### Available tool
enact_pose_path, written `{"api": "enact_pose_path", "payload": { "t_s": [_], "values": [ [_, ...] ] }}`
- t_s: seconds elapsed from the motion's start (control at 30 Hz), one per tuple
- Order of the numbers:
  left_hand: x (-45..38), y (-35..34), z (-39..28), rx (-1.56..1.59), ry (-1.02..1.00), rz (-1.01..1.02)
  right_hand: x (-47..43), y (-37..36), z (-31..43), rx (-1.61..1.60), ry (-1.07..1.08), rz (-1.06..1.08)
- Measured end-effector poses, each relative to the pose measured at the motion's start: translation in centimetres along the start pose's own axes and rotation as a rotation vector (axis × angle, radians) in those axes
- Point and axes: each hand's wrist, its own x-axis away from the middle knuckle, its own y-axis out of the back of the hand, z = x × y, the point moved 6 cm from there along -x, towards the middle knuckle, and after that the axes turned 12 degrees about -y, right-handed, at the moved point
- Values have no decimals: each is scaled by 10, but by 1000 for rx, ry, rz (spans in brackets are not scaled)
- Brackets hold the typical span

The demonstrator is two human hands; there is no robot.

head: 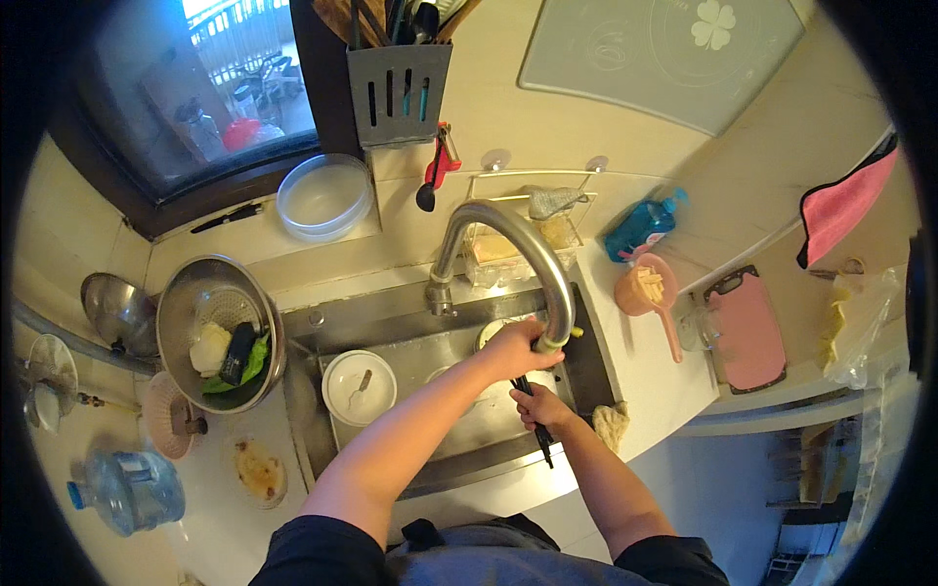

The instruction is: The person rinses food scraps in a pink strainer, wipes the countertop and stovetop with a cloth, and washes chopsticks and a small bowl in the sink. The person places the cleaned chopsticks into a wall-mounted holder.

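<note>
My right hand [542, 410] is closed around a bundle of black chopsticks [543, 438], over the right side of the stainless steel sink [410, 480]. Just above it, my left hand [522, 350] is at the outlet of the curved metal faucet [513, 214]. Its fingers are partly hidden, so whether they grip the outlet or the chopsticks' upper ends is unclear. A white bowl [359, 412] with a brown scrap inside sits in the left of the basin. Another round dish [489, 334] is partly covered by my left hand.
Left of the sink, a metal bowl [174, 333] holds vegetables near a stained oval dish [260, 476] and a water jug [139, 492]. On the right are a pink ladle-like cup [629, 291], a blue soap bottle [637, 228], a cloth [610, 426] and a pink cutting board [749, 333].
</note>
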Motion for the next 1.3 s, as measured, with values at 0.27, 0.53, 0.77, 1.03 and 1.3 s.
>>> {"api": "enact_pose_path", "payload": {
  "t_s": [0.27, 0.53, 0.77, 1.03, 1.3],
  "values": [
    [91, 19, 12, 9, 81, -117, -31, -46, -33, 129, -122, 207],
    [90, 22, 2, 4, 35, -145, -38, -58, -26, 133, -103, 188],
    [75, 74, 66, -207, 92, -259, -35, -62, -43, 150, -159, 209],
    [30, 80, 134, -685, 269, 59, -29, -69, -42, 158, -147, 125],
    [75, 84, 152, -162, 137, -486, -33, -56, -33, 125, -62, 149]
  ]
}}
